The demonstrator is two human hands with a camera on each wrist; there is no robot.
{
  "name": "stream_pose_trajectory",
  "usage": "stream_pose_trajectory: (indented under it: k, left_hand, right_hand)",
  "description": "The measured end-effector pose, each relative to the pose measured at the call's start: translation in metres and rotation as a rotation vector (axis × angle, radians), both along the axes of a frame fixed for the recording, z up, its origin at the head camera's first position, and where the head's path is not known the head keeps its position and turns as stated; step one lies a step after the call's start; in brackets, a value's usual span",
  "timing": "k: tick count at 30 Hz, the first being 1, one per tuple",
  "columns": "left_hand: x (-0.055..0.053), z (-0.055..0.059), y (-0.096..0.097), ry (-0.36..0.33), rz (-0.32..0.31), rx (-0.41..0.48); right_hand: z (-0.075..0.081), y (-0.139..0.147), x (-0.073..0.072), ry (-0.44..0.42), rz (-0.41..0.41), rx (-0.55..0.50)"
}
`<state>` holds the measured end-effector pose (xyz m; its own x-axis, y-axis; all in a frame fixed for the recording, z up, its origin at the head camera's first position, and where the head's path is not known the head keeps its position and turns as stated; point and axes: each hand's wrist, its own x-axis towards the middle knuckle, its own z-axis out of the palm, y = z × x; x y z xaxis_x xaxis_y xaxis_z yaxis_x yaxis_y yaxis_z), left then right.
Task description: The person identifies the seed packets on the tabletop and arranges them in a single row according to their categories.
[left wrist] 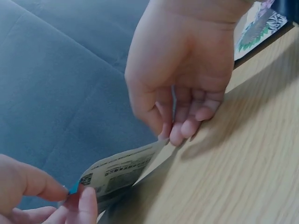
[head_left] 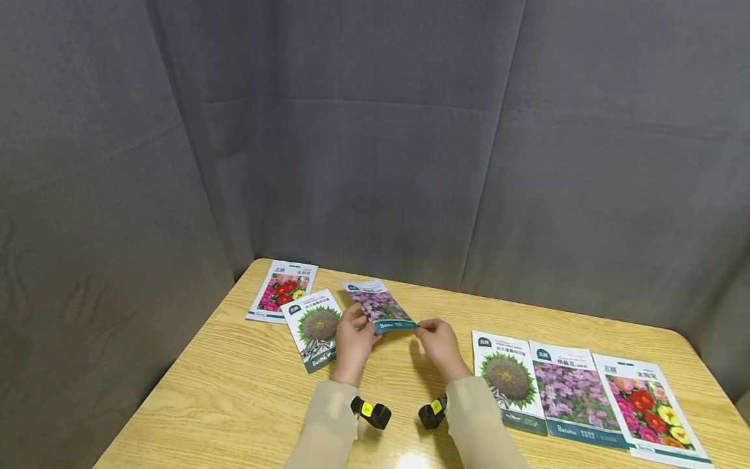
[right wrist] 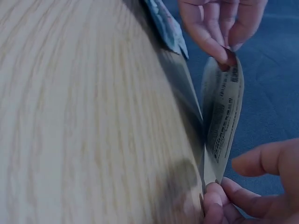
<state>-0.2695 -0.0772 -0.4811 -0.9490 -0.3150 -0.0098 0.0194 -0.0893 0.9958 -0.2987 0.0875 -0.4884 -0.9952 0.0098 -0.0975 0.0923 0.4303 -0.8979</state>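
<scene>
Seed packet with purple flowers and teal bottom band (head_left: 381, 306) tilted over tabletop, held by near corners. Behind, grey fabric curtain (head_left: 375, 150). Underneath, pale wood-grain table (head_left: 246, 391). Toward right, row of three flat packets (head_left: 577, 391): sunflower head, purple flowers, mixed bright flowers. Toward left, white sunflower-head packet (head_left: 319, 326) partly over white packet with red, pink, yellow flowers (head_left: 285, 288). Left hand (head_left: 354, 335) pinching near left corner; right hand (head_left: 436, 342) pinching near right corner.
</scene>
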Motion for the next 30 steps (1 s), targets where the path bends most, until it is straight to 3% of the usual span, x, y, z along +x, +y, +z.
stream_pose_trajectory:
  k: [2, 5, 8, 11, 21, 25, 30]
  left_hand:
    - [0.001, 0.002, -0.002, -0.02, -0.017, 0.007]
    - [0.002, 0.005, -0.005, -0.05, -0.064, -0.023]
    - [0.004, 0.007, -0.01, -0.085, -0.151, -0.064]
    - [0.005, 0.009, -0.017, -0.113, -0.238, -0.112]
    - [0.008, 0.011, -0.031, -0.149, -0.417, -0.174]
    - [0.008, 0.011, -0.031, -0.148, -0.411, -0.196]
    - [0.008, 0.011, -0.025, -0.113, -0.357, -0.22]
  right_hand:
    - [0.001, 0.002, 0.003, -0.013, -0.022, -0.062]
    - [0.004, 0.008, 0.007, -0.038, -0.054, -0.236]
    - [0.003, 0.015, 0.012, -0.051, -0.095, -0.405]
    - [0.001, 0.02, 0.016, -0.054, -0.129, -0.505]
    - [0.001, 0.033, 0.032, -0.095, -0.102, -0.553]
    - [0.006, 0.034, 0.04, -0.099, -0.05, -0.522]
    - [0.011, 0.036, 0.051, -0.07, -0.002, -0.471]
